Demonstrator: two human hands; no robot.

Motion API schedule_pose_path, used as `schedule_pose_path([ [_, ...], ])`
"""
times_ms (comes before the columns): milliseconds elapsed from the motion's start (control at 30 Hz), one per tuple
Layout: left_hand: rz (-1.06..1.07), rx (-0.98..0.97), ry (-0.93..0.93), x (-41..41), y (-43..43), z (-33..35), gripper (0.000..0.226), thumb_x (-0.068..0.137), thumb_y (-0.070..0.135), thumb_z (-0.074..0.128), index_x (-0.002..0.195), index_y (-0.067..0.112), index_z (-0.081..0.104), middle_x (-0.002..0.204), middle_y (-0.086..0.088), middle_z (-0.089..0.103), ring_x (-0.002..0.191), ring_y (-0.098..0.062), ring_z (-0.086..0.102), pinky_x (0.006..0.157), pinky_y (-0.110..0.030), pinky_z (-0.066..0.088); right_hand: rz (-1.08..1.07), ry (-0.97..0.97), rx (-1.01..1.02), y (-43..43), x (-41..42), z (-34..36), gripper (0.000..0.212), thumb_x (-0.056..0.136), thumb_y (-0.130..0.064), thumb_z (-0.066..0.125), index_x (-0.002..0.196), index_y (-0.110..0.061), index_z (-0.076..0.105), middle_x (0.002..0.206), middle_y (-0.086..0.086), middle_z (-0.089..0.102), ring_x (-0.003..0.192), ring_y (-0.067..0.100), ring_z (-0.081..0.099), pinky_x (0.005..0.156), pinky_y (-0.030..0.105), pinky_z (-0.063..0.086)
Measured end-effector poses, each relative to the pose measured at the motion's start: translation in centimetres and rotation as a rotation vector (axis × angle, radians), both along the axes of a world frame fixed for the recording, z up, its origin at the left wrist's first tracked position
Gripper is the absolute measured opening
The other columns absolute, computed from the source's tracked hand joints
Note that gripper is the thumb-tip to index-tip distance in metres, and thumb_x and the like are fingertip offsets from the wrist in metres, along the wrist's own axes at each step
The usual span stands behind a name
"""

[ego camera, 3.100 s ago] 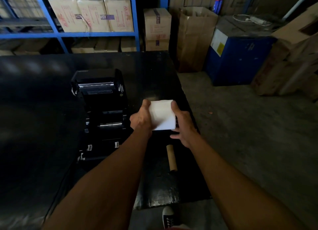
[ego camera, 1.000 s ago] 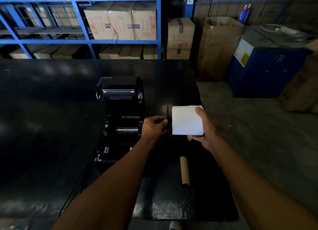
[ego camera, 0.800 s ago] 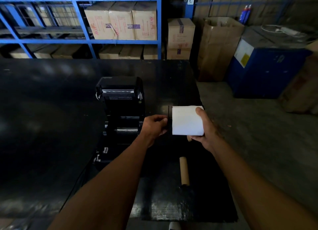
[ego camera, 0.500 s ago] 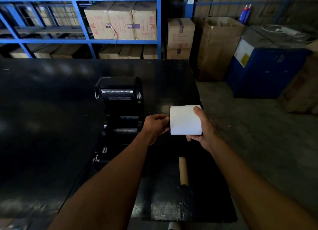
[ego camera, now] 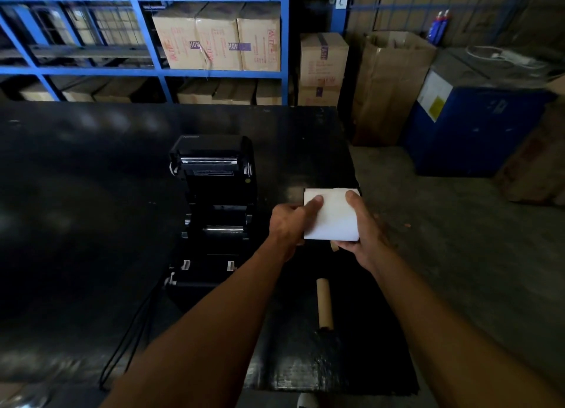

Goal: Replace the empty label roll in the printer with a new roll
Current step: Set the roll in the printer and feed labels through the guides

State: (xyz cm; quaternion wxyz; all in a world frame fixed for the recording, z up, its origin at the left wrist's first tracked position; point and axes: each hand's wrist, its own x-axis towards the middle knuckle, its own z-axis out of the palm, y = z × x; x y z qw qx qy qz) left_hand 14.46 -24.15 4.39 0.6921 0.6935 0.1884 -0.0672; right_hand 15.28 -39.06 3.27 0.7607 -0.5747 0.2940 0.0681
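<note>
A white label roll [ego camera: 334, 216] is held above the black table [ego camera: 76, 193], just right of the printer. My right hand [ego camera: 363, 233] grips its right end from below and behind. My left hand [ego camera: 290, 221] clasps its left end, thumb lying across the top. The black label printer [ego camera: 214, 212] stands with its lid tipped open toward the back, its bay empty. A brown cardboard core [ego camera: 324, 303], the empty roll, lies on the table nearer to me, below the hands.
A black cable [ego camera: 131, 337] runs from the printer's front left toward the table's near edge. The table's right edge [ego camera: 354, 169] drops to a concrete floor. Blue shelving with cardboard boxes [ego camera: 217, 37] stands behind, and a blue bin [ego camera: 470, 126] at the right.
My left hand has moved right from the roll's left side and closed over its end. A dark spindle flange seen beside the roll before is no longer visible. The roll shifted slightly left.
</note>
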Motion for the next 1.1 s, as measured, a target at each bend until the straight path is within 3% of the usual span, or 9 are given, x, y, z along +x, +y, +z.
schedule_pose_path([
  [133, 0.041, -0.063, -0.031, -0.3, -0.1, -0.3, 0.03, 0.075, 0.045, 0.077, 0.081, 0.018, 0.067, 0.095, -0.008, 0.072, 0.087, -0.026, 0.07, 0.075, -0.05, 0.06, 0.027, -0.029, 0.007, 0.1, -0.2, 0.2, 0.059, 0.072, -0.056, 0.077, 0.116, -0.02, 0.059, 0.113, 0.009, 0.066, 0.102, 0.029, 0.063, 0.083, 0.053, 0.056],
  [267, 0.082, -0.112, -0.059, -0.4, 0.7, -0.4, 0.055, 0.075, 0.044, 0.078, 0.109, 0.002, 0.067, 0.104, -0.013, 0.071, 0.092, -0.029, 0.07, 0.076, -0.052, 0.06, 0.102, -0.045, 0.081, -0.2, -0.1, 0.6, 0.077, 0.072, -0.071, 0.065, 0.129, -0.021, 0.055, 0.116, 0.012, 0.065, 0.11, 0.037, 0.059, 0.097, 0.066, 0.044],
  [400, 0.11, -0.108, -0.091, -0.6, 2.2, 0.0, 0.063, 0.073, 0.042, 0.081, 0.116, -0.001, 0.064, 0.105, -0.015, 0.072, 0.092, -0.031, 0.071, 0.078, -0.053, 0.059, 0.27, -0.071, -0.059, -0.2, -0.7, 1.0, 0.081, 0.074, -0.069, 0.064, 0.14, -0.024, 0.049, 0.137, 0.01, 0.057, 0.125, 0.039, 0.051, 0.104, 0.066, 0.038],
  [567, 0.144, -0.063, -0.108, -1.5, 5.0, 0.4, 0.06, 0.072, 0.044, 0.081, 0.112, 0.003, 0.066, 0.103, -0.013, 0.072, 0.091, -0.029, 0.071, 0.075, -0.053, 0.06, 0.349, -0.149, -0.279, 2.0, -1.6, 1.6, 0.051, 0.077, -0.053, 0.073, 0.115, -0.021, 0.065, 0.119, 0.005, 0.068, 0.112, 0.026, 0.06, 0.095, 0.049, 0.048],
  [767, 0.205, -0.018, -0.138, -3.7, 10.9, 0.6, 0.054, 0.074, 0.038, 0.081, 0.111, 0.003, 0.065, 0.102, -0.013, 0.071, 0.09, -0.03, 0.07, 0.078, -0.049, 0.06, 0.394, -0.249, -0.217, 7.6, -2.4, 1.5, 0.025, 0.075, -0.038, 0.079, 0.087, -0.018, 0.071, 0.095, 0.002, 0.077, 0.095, 0.021, 0.072, 0.091, 0.048, 0.056],
  [933, 0.206, 0.12, -0.101, -4.7, 16.7, 1.7, 0.045, 0.071, 0.044, 0.081, 0.099, 0.011, 0.07, 0.084, -0.003, 0.074, 0.064, -0.015, 0.072, 0.044, -0.024, 0.053, 0.452, -0.292, -0.217, 13.3, -3.6, 1.6, 0.017, 0.08, -0.04, 0.075, 0.079, -0.023, 0.072, 0.079, -0.008, 0.078, 0.085, 0.014, 0.073, 0.077, 0.037, 0.059],
  [1000, 0.208, 0.181, -0.09, -4.7, 18.6, 1.7, 0.042, 0.067, 0.047, 0.081, 0.09, 0.013, 0.072, 0.081, -0.002, 0.074, 0.069, -0.018, 0.072, 0.054, -0.029, 0.058, 0.451, -0.315, -0.245, 15.1, -4.0, 1.5, 0.02, 0.081, -0.042, 0.074, 0.076, -0.023, 0.072, 0.082, -0.004, 0.078, 0.083, 0.014, 0.073, 0.071, 0.034, 0.058],
  [1100, 0.232, 0.212, -0.064, -4.7, 20.3, 1.8, 0.038, 0.063, 0.051, 0.08, 0.078, 0.018, 0.07, 0.084, -0.006, 0.073, 0.078, -0.025, 0.072, 0.075, -0.042, 0.061, 0.447, -0.335, -0.321, 17.0, -4.1, 1.5, 0.028, 0.079, -0.048, 0.072, 0.065, -0.025, 0.072, 0.083, -0.002, 0.076, 0.086, 0.02, 0.072, 0.078, 0.041, 0.058],
])
